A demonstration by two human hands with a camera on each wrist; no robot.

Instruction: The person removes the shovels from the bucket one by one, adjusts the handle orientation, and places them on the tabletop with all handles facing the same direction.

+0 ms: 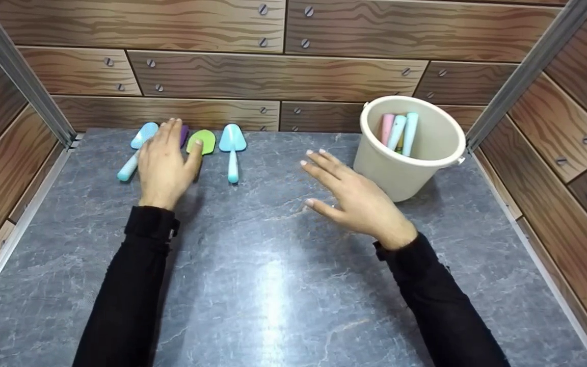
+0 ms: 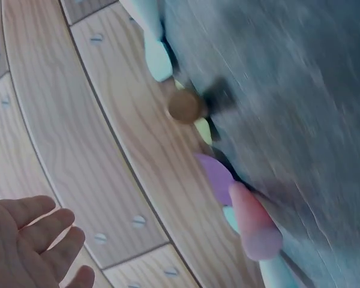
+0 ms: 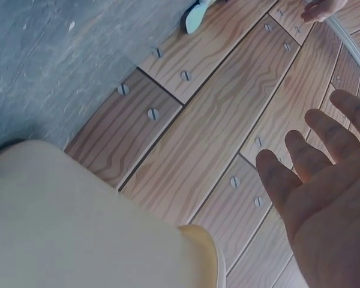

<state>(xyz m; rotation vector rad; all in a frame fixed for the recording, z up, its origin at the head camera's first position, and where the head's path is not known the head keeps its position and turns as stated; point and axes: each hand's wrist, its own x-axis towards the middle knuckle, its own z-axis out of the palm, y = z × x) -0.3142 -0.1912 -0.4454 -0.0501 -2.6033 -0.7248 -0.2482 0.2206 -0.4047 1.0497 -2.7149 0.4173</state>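
My left hand [image 1: 165, 165] hovers with straight fingers over a row of toy shovels by the back wall, holding nothing. Partly behind it lie a blue shovel [image 1: 129, 167] and a purple shovel [image 1: 184, 134], whose pink handle [image 2: 255, 222] shows in the left wrist view. By the thumb is a green shovel [image 1: 203, 141] with a brown handle [image 2: 185, 107]. Another light blue shovel [image 1: 232, 139] lies at the row's right end. My right hand [image 1: 357, 204], palm down and fingers extended, is just left of a cream bucket [image 1: 388, 173] and grips nothing.
Pink and light blue handles [image 1: 409, 135] stick up inside the bucket. Wood-patterned panels [image 1: 212, 76] close off the back and both sides, with metal posts [image 1: 520, 66] at the corners. The grey marbled tabletop [image 1: 232, 239] stretches toward me.
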